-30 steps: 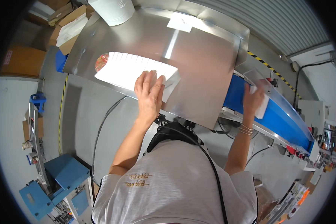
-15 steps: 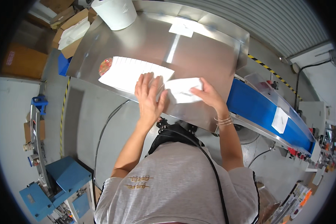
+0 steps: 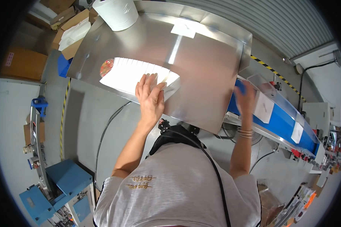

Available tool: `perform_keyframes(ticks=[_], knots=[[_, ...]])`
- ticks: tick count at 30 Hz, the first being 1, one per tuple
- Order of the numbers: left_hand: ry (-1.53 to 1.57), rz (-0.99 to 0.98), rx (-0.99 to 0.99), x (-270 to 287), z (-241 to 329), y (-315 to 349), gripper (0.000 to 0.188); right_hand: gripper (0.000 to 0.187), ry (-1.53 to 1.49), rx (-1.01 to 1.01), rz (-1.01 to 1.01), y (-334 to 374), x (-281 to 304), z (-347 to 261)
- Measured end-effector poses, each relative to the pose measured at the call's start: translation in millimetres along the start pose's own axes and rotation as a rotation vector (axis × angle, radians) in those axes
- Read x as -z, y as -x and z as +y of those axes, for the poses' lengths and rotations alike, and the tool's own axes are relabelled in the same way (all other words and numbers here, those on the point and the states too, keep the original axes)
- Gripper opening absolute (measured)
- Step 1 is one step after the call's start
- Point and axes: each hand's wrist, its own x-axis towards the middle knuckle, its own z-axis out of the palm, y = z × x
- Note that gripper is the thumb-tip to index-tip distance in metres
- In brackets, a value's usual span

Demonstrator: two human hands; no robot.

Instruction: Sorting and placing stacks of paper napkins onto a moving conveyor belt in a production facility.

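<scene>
Our left hand (image 3: 150, 99), fingers loosely spread, rests on fanned row of white packets (image 3: 134, 73) on metal counter (image 3: 206, 75). Our right hand (image 3: 246, 100), blurred, over blue conveyor belt (image 3: 279, 126) near single white packet (image 3: 264, 108); whether gripping, we cannot tell. Second packet (image 3: 297, 132) farther along belt. White cylinder (image 3: 119, 16) stands at counter's far left.

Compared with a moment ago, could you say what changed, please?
The right hand has moved right from the table to the blue belt, apparently releasing its white packet there. Another packet has travelled farther right along it. The left hand stays on the row of white packets.
</scene>
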Motion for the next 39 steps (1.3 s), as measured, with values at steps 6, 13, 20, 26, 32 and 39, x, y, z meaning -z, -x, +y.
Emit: perform_keyframes(ticks=[6,13,20,26,32,39], knots=[[-0.045,-0.067,-0.071,-0.1,1.1,-4.0,0.029,0.052,-0.714,0.236,-0.595,-21.6,-63.5,-140.4],[-0.091,0.008,-0.008,6.5,-20.2,-7.7,0.035,0.03,-0.846,-0.355,-0.346,6.9,-55.6,-64.7],[-0.038,0.044,-0.006,3.1,-20.8,-8.5,0.029,0.043,0.201,-0.524,0.085,9.0,22.1,71.5],[-0.049,0.005,-0.033,4.9,-19.7,-6.3,0.025,0.048,-0.09,0.081,-0.216,-10.7,-21.5,-42.8],[-0.064,-0.081,-0.067,11.1,-9.6,-13.5,0.028,0.05,-0.677,0.367,-0.604,-33.7,-79.5,-153.4],[-0.112,0.031,-0.006,12.0,-33.8,-10.9,0.038,0.023,-0.802,-0.434,-0.41,0.2,-51.1,-84.7]])
